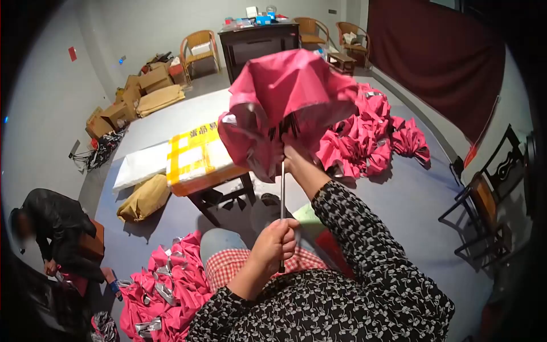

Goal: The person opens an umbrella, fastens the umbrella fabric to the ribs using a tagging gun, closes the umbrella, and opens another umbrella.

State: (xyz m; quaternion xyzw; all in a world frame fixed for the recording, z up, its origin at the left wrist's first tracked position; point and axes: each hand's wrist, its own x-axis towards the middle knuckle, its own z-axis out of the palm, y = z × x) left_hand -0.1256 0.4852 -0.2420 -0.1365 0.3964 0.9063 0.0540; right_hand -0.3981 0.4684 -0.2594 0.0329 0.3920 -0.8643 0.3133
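Observation:
A pink umbrella (pixel 290 80) is held upright before me, its canopy partly spread and drooping around dark ribs. Low on the metal shaft, near its bottom end, my left hand (pixel 272 244) is wrapped in a fist. Further up, my right hand (pixel 293 157) is closed around the shaft just under the ribs; the canopy hides part of its fingers. Behind the umbrella on the right lies a heap of pink umbrellas (pixel 364 134). Another pink pile (pixel 168 290) with silvery undersides lies by my knee at lower left.
A package with yellow tape (pixel 199 159) rests on a small dark table ahead. At far left a person in dark clothes (pixel 57 228) bends over a pink item. Cardboard boxes (pixel 154 80) line the left wall; a wooden chair (pixel 484 194) stands right.

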